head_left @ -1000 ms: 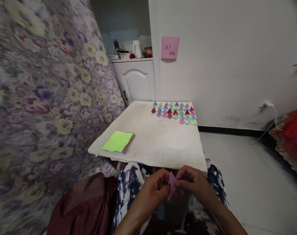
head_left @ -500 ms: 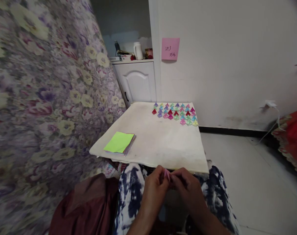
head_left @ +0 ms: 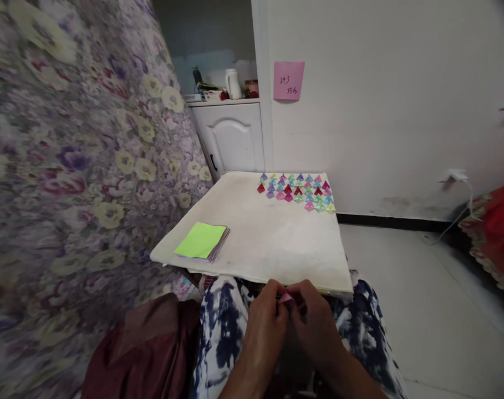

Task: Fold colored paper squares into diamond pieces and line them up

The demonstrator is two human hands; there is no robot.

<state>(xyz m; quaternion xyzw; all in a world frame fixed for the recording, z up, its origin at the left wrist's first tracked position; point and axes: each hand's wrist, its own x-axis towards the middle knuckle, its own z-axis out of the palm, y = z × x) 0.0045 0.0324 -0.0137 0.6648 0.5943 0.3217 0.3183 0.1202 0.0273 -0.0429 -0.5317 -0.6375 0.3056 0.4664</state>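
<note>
A small folded piece of pink paper (head_left: 285, 298) is pinched between my two hands, just in front of the table's near edge and above my lap. My left hand (head_left: 267, 313) grips it from the left, its fingers closed. From the right, the closed fingers of my right hand (head_left: 314, 316) hold it too and hide part of it. On the table (head_left: 252, 238), a stack of square paper sheets (head_left: 202, 241) with a bright green one on top lies at the left. Rows of small folded paper pieces (head_left: 298, 191) in several colours cover the far right corner.
A floral curtain (head_left: 89, 166) hangs along the left. Behind the table stand a white cabinet (head_left: 235, 138) and a wall with a pink note (head_left: 289, 81). Dark red cloth (head_left: 152, 343) lies beside my left leg. A red fabric item (head_left: 501, 221) sits at the far right.
My right fingers have moved up and closer to the left ones, and the pink paper has turned from upright to flatter. The view has tilted slightly.
</note>
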